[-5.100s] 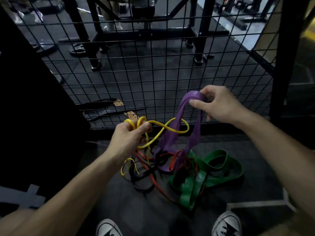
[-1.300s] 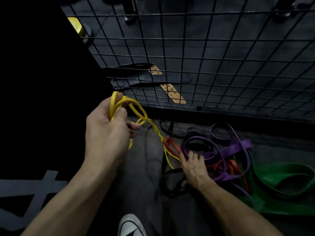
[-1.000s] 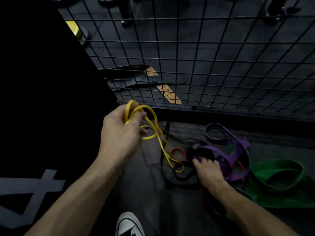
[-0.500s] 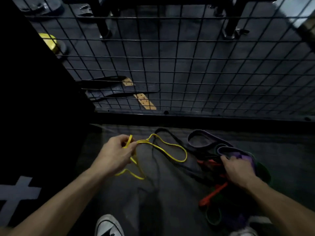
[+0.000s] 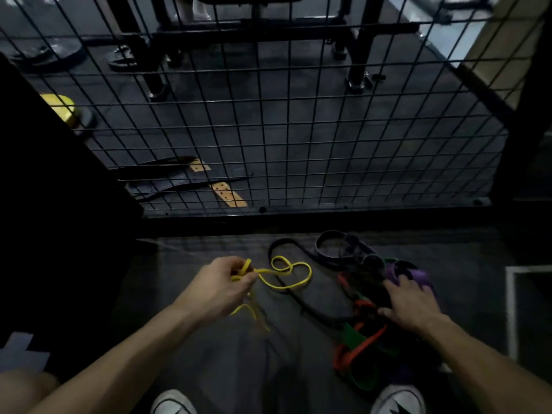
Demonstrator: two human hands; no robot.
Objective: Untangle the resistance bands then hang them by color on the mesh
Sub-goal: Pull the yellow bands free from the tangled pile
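My left hand (image 5: 222,286) pinches a thin yellow band (image 5: 294,274); its loops trail right and down over the dark floor, free of the pile. My right hand (image 5: 410,303) lies flat, fingers spread, on the tangled pile. In that pile I see a purple band (image 5: 418,274), a red-orange band (image 5: 358,346), a green band (image 5: 351,334) and black bands (image 5: 298,297). The black wire mesh (image 5: 298,130) stands upright just beyond the pile, with nothing hanging on it.
A dark panel (image 5: 59,204) closes the left side. Behind the mesh lie black belts with tan ends (image 5: 221,189), a yellow weight (image 5: 59,106) and machine legs (image 5: 357,76). My white shoes (image 5: 397,398) are at the bottom edge. A white floor line (image 5: 509,309) runs at right.
The yellow band has come away from the pile in my left hand. My right hand let go of the purple band and dropped onto the pile, which shifted right.
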